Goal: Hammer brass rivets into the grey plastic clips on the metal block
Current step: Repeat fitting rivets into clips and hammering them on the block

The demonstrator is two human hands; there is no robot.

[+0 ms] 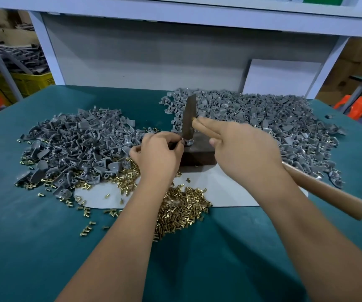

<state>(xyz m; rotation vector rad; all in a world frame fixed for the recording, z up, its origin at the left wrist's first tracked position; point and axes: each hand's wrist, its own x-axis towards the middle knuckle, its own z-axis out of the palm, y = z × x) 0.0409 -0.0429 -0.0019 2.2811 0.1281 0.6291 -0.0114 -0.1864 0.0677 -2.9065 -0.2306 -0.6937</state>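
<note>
Right hand (pixel 244 149) wrapped round the wooden hammer (pixel 328 192) handle up near the head, index + middle fingers laid straight along it, steel head (pixel 189 118) standing upright w/ its face down on a grey clip (pixel 188 142) atop the dark metal block (pixel 199 154). Left hand (pixel 157 152) just beside, fingertips pinching that clip at the block's left top edge. Block sitting mid-tabletop on a white sheet (pixel 230 192), loose brass rivets (pixel 182 205) heaped toward the near edge, clip piles (pixel 73 147) left + far right on the green tabletop (pixel 34 236). Prob light, stiff, slippy little plastic bits, so best pinched by the flat wing, fingers kept off the strike spot; rivets tiny, roll easy. Can't tell if a rivet is seated in the clip, hidden under the hammer face + left fingers. Right hand blurred, handle end soft too.
</note>
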